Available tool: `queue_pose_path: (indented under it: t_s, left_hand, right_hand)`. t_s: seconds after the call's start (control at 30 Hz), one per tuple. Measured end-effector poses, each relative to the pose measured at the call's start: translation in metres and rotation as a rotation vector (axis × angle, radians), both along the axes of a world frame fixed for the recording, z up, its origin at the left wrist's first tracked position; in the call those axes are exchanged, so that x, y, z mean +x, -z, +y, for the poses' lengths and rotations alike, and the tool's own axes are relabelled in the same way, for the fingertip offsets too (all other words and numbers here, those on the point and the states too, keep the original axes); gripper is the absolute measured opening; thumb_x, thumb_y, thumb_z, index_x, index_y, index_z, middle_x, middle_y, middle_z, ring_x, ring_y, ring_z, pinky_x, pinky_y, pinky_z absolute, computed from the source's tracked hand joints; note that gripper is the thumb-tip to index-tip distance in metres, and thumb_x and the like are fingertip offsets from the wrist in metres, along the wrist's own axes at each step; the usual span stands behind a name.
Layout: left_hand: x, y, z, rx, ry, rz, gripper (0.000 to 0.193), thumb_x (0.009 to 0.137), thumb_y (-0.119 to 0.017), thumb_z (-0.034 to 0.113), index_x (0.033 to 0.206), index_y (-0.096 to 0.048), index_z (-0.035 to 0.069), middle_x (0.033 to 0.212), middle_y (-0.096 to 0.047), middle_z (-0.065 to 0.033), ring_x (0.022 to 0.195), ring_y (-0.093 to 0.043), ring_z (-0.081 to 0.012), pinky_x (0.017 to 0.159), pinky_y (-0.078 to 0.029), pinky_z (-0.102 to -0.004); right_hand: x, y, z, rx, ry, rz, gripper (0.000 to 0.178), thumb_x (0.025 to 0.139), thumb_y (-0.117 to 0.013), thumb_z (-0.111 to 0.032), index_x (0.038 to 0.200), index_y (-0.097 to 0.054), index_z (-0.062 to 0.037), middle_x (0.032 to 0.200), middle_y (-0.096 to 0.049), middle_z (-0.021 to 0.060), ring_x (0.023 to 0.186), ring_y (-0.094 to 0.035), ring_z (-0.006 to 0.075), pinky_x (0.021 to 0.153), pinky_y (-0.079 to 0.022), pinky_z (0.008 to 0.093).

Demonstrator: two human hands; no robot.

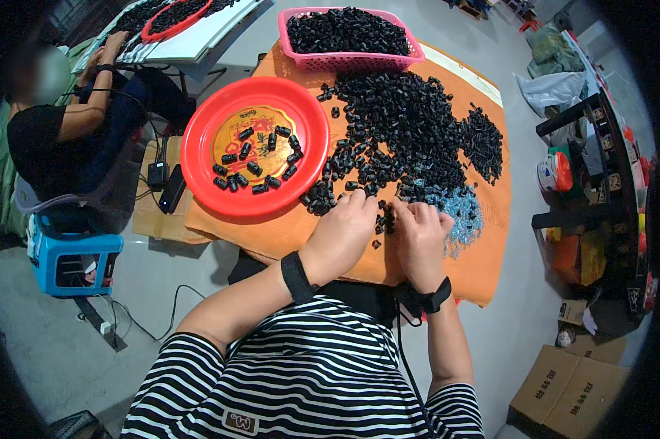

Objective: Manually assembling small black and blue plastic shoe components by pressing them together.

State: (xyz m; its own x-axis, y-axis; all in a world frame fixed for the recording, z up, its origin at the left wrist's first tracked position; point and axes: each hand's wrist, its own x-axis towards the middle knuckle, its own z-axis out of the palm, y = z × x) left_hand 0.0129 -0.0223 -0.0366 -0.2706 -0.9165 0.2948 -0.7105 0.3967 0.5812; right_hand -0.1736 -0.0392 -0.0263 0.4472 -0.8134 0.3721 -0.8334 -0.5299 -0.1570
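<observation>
I judged the sorting barely begun; only a scatter of finished black pieces (255, 162) lay in the red tray (198, 146) at the table's left edge, while a great heap of black parts (410, 124) covered the middle of the orange table (293, 230), a pink basket (304, 58) at the far edge sat full of more, and a drift of small bluish bits (458, 212) lay toward the right; both hands met at the near edge, wrists strapped, knuckles up; my left hand (345, 230) curled its fingers together over a small black part (383, 219); my right hand (420, 238) pinched the same piece, fingers closed on it.
</observation>
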Motion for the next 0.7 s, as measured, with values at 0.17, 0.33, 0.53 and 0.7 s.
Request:
queue_pose_path:
  t_s: [0.17,0.33,0.53,0.7]
  left_hand:
    - [-0.004,-0.005,-0.001,0.004,0.014,-0.073,0.032,0.081,-0.057,-0.006,0.113,-0.057,-0.005,0.096,-0.057,-0.0181,0.092,-0.062,-0.0358,0.079,-0.054,-0.0415]
    - [-0.006,-0.007,0.009,0.004,0.066,-0.100,0.032,0.080,-0.059,-0.004,0.112,-0.058,-0.004,0.096,-0.059,-0.0168,0.095,-0.062,-0.0344,0.079,-0.055,-0.0396]
    - [-0.001,-0.007,0.020,0.003,0.126,-0.129,0.030,0.082,-0.058,-0.001,0.112,-0.058,-0.004,0.100,-0.060,-0.0170,0.097,-0.062,-0.0342,0.081,-0.055,-0.0405]
    - [0.001,-0.009,0.027,0.043,0.074,-0.037,0.028,0.084,-0.057,-0.001,0.112,-0.056,-0.003,0.098,-0.058,-0.0181,0.093,-0.060,-0.0364,0.080,-0.053,-0.0434]
  right_hand:
    - [-0.002,0.000,-0.003,-0.011,-0.023,0.081,0.044,0.081,-0.063,-0.002,0.124,-0.067,-0.0111,0.095,-0.061,0.0044,0.094,-0.058,0.0231,0.088,-0.036,0.0406]
    - [-0.001,0.001,0.010,0.004,-0.066,0.091,0.042,0.080,-0.063,-0.003,0.122,-0.068,-0.0105,0.094,-0.062,0.0046,0.095,-0.058,0.0237,0.088,-0.037,0.0424]
    - [-0.002,-0.003,0.019,0.041,-0.101,0.099,0.041,0.079,-0.066,-0.004,0.120,-0.068,-0.0113,0.096,-0.063,0.0037,0.094,-0.059,0.0230,0.087,-0.036,0.0409]
    - [-0.007,0.001,-0.005,-0.058,-0.012,0.019,0.044,0.078,-0.066,-0.002,0.121,-0.066,-0.0100,0.097,-0.063,0.0056,0.095,-0.059,0.0234,0.086,-0.036,0.0405]
